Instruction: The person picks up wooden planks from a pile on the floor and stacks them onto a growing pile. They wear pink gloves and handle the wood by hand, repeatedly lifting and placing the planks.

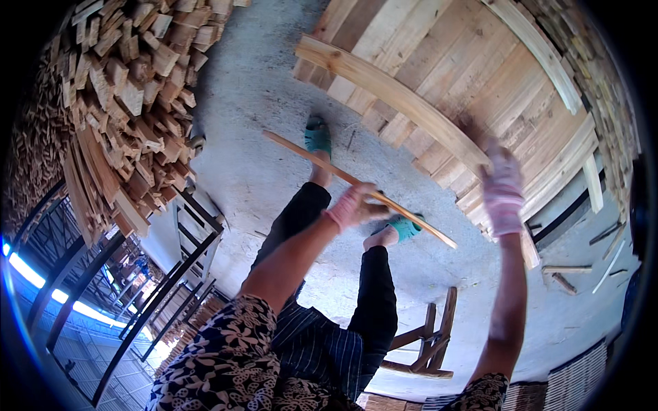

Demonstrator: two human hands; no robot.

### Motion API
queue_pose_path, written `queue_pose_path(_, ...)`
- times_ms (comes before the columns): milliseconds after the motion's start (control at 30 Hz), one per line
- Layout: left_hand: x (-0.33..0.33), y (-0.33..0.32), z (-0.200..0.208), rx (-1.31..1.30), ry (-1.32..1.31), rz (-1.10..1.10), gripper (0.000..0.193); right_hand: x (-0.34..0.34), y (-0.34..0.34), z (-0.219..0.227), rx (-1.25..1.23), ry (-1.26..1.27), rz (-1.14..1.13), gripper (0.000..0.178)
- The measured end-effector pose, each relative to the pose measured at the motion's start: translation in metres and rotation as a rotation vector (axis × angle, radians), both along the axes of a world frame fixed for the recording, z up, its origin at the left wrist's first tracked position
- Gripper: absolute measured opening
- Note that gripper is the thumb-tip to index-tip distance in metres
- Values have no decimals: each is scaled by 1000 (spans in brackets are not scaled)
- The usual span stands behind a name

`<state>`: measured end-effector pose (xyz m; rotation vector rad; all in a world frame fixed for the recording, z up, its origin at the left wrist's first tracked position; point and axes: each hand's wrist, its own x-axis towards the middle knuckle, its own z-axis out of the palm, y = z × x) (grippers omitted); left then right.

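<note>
My left hand (pixel 355 205), in a pink and whitish glove, is closed around the middle of a long thin wooden strip (pixel 296 148). The strip slants across in front of my legs, above the floor. My right hand (pixel 502 179), gloved alike, is at the near end of a pale wooden batten (pixel 401 82) lying across a layer of side-by-side boards (pixel 473 75). Motion smears its fingers, and I cannot tell whether they touch the batten. A second batten (pixel 538 51) lies across the far side of the boards.
A tall stack of cut wood pieces (pixel 130 89) rests on a dark metal frame (pixel 195 226) at left. More wood is piled at far right (pixel 613 103). A wooden stool (pixel 428 339) stands at lower right. Scrap sticks (pixel 567 269) lie on the concrete floor (pixel 250 75).
</note>
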<state>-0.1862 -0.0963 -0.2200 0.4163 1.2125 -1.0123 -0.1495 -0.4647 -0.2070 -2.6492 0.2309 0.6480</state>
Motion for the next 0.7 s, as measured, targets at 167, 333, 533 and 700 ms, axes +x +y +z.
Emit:
queue_pose_path(167, 110, 40, -22, 130, -683, -807, 37, 80, 126, -1, -77, -265, 245, 70)
queue_pose_path(333, 153, 7, -44, -74, -384, -365, 43, 100, 162, -31, -120, -167, 166, 73)
queue_pose_path(533, 90, 46, -7, 472, -910, -658, 42, 102, 168, -45, -255, -304, 196, 68)
queue_pose_path(700, 201, -23, 74, 742, -992, -666, 57, 111, 156, -25, -94, -89, 191, 57)
